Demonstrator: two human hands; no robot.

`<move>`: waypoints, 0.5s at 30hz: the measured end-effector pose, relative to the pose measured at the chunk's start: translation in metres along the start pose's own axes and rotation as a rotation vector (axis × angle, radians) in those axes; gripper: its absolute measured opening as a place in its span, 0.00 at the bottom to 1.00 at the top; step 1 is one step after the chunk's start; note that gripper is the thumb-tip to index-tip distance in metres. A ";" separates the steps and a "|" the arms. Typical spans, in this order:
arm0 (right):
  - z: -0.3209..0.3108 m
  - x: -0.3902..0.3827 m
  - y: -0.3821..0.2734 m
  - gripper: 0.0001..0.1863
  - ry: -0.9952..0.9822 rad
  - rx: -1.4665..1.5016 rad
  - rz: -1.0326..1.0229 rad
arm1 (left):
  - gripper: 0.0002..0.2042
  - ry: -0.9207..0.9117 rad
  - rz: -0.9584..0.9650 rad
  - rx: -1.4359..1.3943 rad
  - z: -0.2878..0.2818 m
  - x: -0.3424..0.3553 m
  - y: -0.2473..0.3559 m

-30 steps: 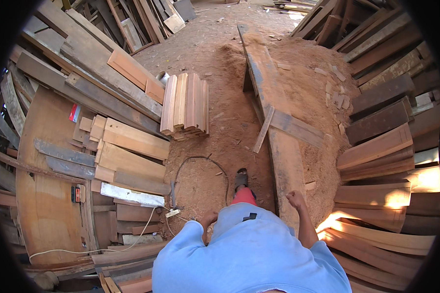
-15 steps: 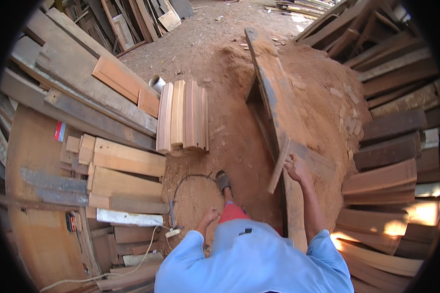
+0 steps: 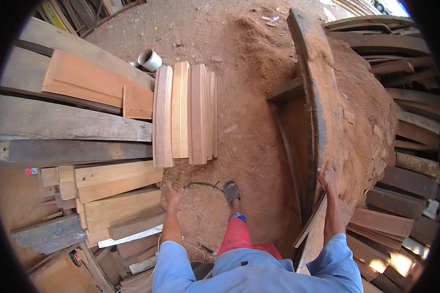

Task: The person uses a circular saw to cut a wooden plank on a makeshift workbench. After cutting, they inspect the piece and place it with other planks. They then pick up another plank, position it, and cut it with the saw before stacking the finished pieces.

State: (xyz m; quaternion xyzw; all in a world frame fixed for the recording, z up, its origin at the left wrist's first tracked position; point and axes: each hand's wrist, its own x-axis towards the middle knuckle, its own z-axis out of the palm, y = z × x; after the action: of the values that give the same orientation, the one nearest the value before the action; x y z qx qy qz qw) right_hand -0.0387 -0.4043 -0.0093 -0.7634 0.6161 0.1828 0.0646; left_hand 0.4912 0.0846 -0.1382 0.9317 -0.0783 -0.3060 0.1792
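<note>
My left hand point(image 3: 172, 195) hangs free over the sawdust floor with its fingers apart and nothing in it, next to a black cable point(image 3: 200, 184). My right hand point(image 3: 327, 175) lies on the edge of a long dark beam point(image 3: 314, 97) dusted with sawdust. The upper end of a thin wooden strip point(image 3: 309, 220) sits just under that wrist and slants down to the left. Whether the fingers grip the strip or only rest on the beam is unclear. My sandalled foot point(image 3: 231, 191) stands between the two hands.
Several pale planks point(image 3: 186, 115) stand side by side ahead on the floor. Stacked boards point(image 3: 117, 195) and heavy grey timbers point(image 3: 68, 122) fill the left. A sawdust heap point(image 3: 362, 112) and dark planks point(image 3: 406, 166) crowd the right. A white pipe piece point(image 3: 150, 59) lies beyond.
I have stepped forward toward the pale planks. My right hand rose from my side onto the beam by the thin strip, and my left hand swung out in front.
</note>
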 end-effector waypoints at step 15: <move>-0.001 0.007 0.044 0.47 -0.135 0.024 -0.137 | 0.64 -0.078 -0.223 0.240 -0.015 0.206 -0.017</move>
State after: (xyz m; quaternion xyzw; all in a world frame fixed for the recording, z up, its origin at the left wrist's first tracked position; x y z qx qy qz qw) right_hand -0.0796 -0.4211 -0.0056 -0.7888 0.5590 0.2217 0.1275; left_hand 0.6662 0.0520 -0.2451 0.9368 -0.0171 -0.3484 0.0285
